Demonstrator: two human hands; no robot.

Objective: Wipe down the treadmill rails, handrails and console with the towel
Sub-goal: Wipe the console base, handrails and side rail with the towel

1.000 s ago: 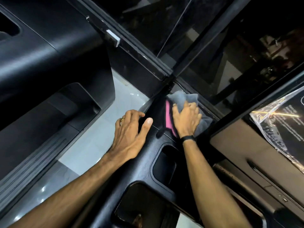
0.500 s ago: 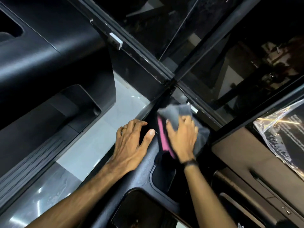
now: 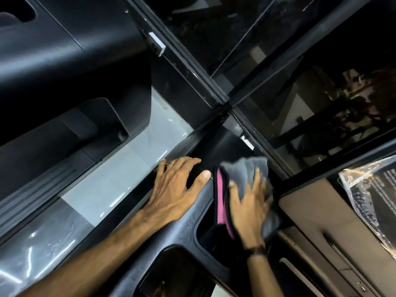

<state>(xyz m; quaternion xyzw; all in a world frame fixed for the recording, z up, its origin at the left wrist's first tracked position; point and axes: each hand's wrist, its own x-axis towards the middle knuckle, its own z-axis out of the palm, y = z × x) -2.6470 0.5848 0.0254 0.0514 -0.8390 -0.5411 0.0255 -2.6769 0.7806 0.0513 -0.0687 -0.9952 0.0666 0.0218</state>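
A: Where's the towel (image 3: pixel 252 170)?
B: On the black console (image 3: pixel 192 224), flat under the right hand (image 3: pixel 249 202); blurred, fingers seemingly straight. Left hand (image 3: pixel 177 187) rests flat, grasping nothing.
A: Handling?
B: Soft, light; bunches, so press the middle.

Head view, close, steeply downward

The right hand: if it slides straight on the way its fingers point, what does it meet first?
Probably the far edge of the grey towel under the right hand, then the dark window frame just beyond. The hand is blurred and depth is unclear, so this is a guess.
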